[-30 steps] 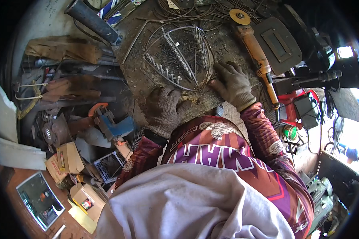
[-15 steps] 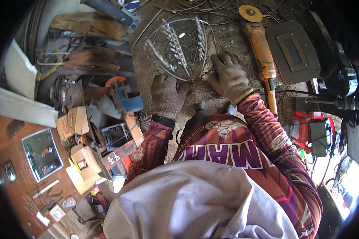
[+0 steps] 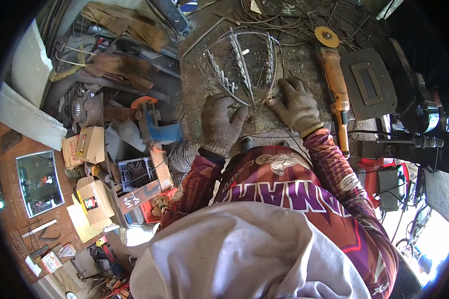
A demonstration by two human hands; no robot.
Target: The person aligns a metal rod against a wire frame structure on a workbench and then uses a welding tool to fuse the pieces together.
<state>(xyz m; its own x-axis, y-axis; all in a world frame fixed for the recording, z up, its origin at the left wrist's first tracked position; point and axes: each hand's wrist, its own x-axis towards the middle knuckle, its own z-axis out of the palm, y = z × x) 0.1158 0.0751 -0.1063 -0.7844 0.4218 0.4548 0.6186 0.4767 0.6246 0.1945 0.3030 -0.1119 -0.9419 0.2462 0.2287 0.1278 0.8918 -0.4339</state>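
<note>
A leaf-shaped metal rod frame (image 3: 244, 65) with three rows of small bright pieces lies on the dark workbench (image 3: 194, 70), its pointed end toward me. My left hand (image 3: 221, 122), in a grey knitted glove, has its fingers curled at the frame's lower left rod, the thumb out toward the point. The fingertips are partly hidden. On the other side, my gloved right hand (image 3: 299, 107) rests with fingers stretched forward and thumb apart, close to the frame's lower right rod. A small white piece (image 3: 245, 51) shows beside the middle row.
An orange angle grinder (image 3: 336, 79) with a yellow disc lies right of my right hand. Beyond it is a dark welding mask (image 3: 368, 83). Coiled wire (image 3: 284, 20) covers the bench's far side. A blue clamp-like tool (image 3: 157, 124) and cardboard boxes (image 3: 92, 144) stand at left.
The whole view has shifted, with the bench appearing farther right and lower. The frame's rows now look narrower, as if seen more edge-on. Both hands remain beside its pointed end.
</note>
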